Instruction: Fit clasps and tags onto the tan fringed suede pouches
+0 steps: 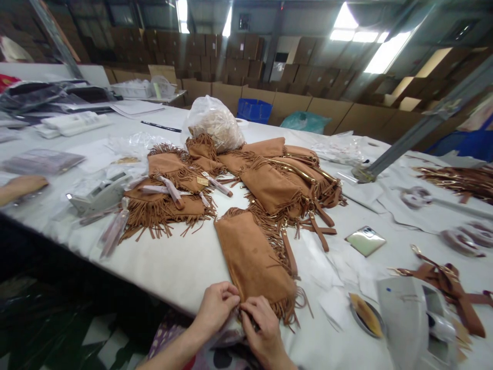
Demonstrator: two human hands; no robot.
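Observation:
A brown suede-like fringed bag (254, 257) lies on the table's front part, its long near edge toward me and a wrist strap (289, 253) along its far side. My left hand (219, 306) pinches at the bag's near edge, thumb and fingers together. Close beside it, my right hand (264, 329) is closed at the same edge, fingers curled in. What lies exactly between the fingertips is too small to make out. Beyond, more brown fringed bags (275, 185) with gold zips are heaped, and several others (165, 205) with wrapped straps lie to the left.
A grey tape dispenser (100, 194) stands at left, another (410, 318) at near right beside brown straps (447, 288). A phone (365, 241) lies right of the bags. A stuffed plastic bag (212, 123) sits behind, and a slanted metal post (408, 136) meets the table. Another person's hand (23, 188) shows at left.

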